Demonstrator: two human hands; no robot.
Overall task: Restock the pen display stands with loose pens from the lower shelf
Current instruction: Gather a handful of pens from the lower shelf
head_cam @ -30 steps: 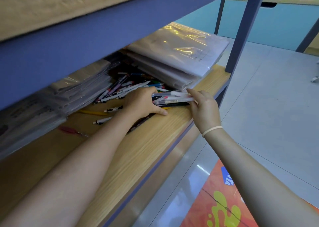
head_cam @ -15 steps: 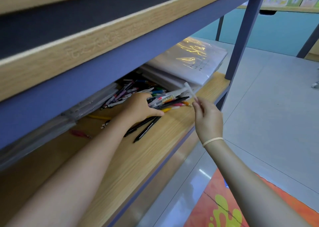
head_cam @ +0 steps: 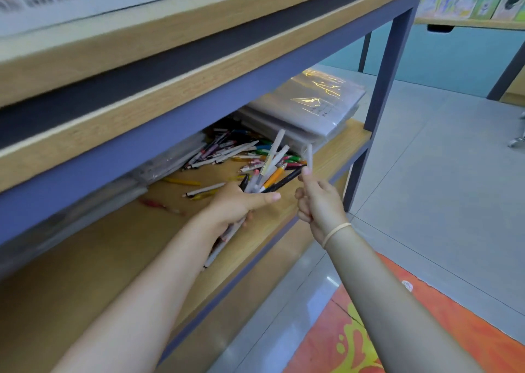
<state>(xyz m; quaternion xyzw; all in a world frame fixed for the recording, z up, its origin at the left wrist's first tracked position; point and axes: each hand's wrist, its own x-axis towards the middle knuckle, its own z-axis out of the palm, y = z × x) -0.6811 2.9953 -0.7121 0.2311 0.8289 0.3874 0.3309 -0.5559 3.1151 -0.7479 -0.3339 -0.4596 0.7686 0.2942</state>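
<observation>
pens (head_cam: 264, 174) bunched in the left hand (head_cam: 237, 202) above the lower shelf (head_cam: 113, 259); right hand (head_cam: 319, 202) pinches one white pen (head_cam: 310, 158).

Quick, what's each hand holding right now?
Left hand: grips a bunch of pens.
Right hand: pinches one white pen.

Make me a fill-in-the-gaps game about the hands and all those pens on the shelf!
1. The left hand grips a mixed bunch of pens, while the right hand pinches ____ white pen.
2. The colourful pile of loose pens lies on the ____ wooden shelf.
3. The clear plastic-wrapped packs lie to the ____ of that pile.
4. The right wrist wears a thin ____.

Missing words: one; lower; right; band
</observation>
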